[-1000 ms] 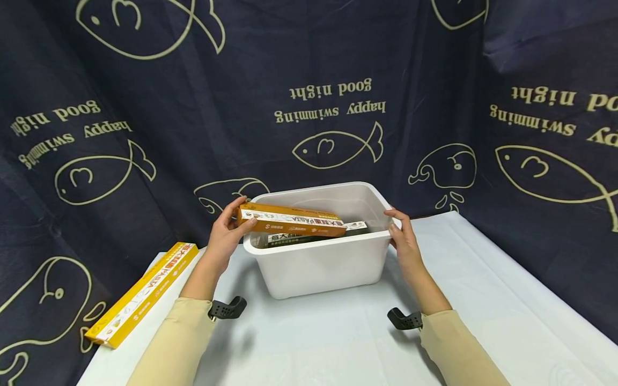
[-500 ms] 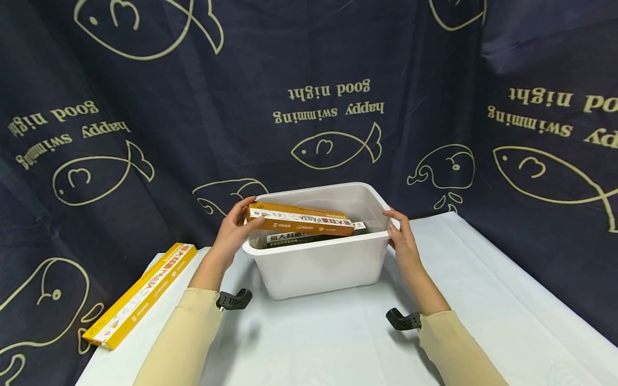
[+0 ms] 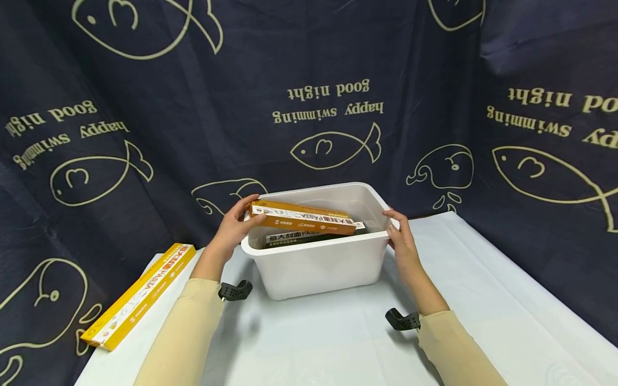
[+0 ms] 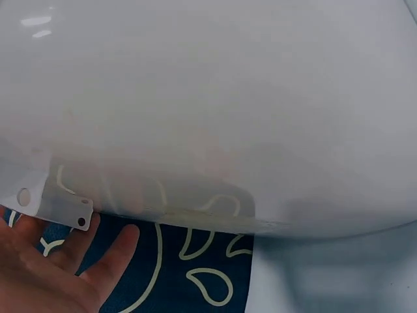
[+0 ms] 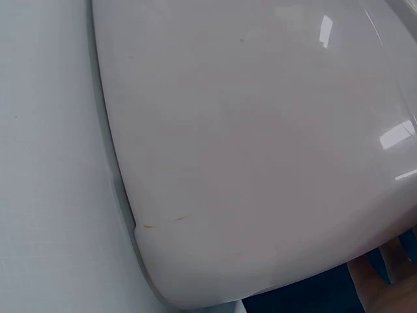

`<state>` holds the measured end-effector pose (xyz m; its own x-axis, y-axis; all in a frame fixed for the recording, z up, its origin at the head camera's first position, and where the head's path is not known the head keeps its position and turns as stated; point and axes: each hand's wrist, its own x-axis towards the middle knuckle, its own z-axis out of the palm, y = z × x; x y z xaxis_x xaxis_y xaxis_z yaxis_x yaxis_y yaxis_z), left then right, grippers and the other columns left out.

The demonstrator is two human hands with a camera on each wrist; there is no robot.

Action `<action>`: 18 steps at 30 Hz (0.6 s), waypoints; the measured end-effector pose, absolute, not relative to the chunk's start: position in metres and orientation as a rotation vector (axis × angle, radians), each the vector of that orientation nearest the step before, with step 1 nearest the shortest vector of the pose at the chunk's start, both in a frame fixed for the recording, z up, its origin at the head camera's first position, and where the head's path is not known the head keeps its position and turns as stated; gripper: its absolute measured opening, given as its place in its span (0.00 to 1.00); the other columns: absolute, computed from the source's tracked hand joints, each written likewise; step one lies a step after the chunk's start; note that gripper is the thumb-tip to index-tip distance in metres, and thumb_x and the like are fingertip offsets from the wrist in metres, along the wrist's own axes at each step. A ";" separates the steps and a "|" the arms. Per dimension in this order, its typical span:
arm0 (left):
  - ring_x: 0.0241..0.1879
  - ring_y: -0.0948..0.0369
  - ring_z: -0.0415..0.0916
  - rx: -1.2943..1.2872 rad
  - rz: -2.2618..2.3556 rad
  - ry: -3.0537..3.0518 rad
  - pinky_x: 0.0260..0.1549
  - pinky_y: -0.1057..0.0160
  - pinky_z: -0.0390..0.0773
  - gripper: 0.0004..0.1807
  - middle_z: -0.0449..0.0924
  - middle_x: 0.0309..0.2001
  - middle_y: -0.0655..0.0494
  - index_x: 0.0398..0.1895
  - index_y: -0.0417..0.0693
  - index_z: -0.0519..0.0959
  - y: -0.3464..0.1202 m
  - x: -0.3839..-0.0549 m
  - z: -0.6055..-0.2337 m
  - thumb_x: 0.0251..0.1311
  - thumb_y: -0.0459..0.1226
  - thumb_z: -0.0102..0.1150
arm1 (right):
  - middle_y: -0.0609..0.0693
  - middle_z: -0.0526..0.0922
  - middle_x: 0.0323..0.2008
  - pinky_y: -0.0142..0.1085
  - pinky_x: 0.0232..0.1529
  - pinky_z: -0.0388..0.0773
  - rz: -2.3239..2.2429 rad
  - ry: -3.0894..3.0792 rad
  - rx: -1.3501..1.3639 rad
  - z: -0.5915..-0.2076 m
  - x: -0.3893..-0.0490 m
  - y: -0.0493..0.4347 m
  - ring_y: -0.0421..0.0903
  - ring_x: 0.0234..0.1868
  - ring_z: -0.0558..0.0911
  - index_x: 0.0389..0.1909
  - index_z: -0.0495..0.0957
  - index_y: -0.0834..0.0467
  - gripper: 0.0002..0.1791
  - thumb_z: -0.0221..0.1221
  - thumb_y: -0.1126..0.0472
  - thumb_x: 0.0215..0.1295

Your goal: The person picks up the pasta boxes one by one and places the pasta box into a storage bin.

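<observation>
A white plastic bin (image 3: 323,271) stands on the table, slightly turned. An orange pasta box (image 3: 304,219) slants inside its mouth, the left end raised near the rim. My left hand (image 3: 230,230) holds that left end, thumb on the front face and fingers at the top. Beneath it lies a dark box (image 3: 309,242) with a white label, partly hidden. My right hand (image 3: 404,244) grips the bin's right rim. In the left wrist view the bin's wall (image 4: 215,111) fills most of the picture; the right wrist view likewise shows mostly bin wall (image 5: 254,143).
Another yellow-orange pasta box (image 3: 140,297) lies at the table's left edge, with something pale partly under its far end. White cloth covers the table (image 3: 314,343). A dark blue curtain (image 3: 251,139) with fish drawings hangs close behind the bin.
My left hand has moved right with the orange pasta box, which now sits further inside the bin. The right hand stays on the rim.
</observation>
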<state>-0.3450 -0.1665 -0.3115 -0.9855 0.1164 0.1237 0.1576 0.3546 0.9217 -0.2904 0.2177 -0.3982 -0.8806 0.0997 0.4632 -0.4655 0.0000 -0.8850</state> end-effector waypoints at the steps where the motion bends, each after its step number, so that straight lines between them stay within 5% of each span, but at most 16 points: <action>1: 0.75 0.51 0.56 -0.263 -1.740 -2.559 0.72 0.48 0.61 0.36 0.57 0.77 0.51 0.75 0.65 0.61 -0.166 -0.346 -0.311 0.65 0.44 0.64 | 0.49 0.53 0.78 0.50 0.65 0.59 1.934 -1.890 0.378 -0.398 -0.290 0.218 0.52 0.74 0.59 0.69 0.58 0.59 0.24 0.39 0.57 0.77; 18: 0.80 0.51 0.44 -0.267 -1.591 -2.656 0.77 0.46 0.50 0.38 0.49 0.81 0.57 0.79 0.65 0.56 -0.167 -0.349 -0.314 0.68 0.45 0.60 | 0.49 0.53 0.78 0.41 0.63 0.62 1.921 -1.910 0.364 -0.395 -0.288 0.218 0.53 0.75 0.58 0.69 0.58 0.60 0.24 0.39 0.56 0.77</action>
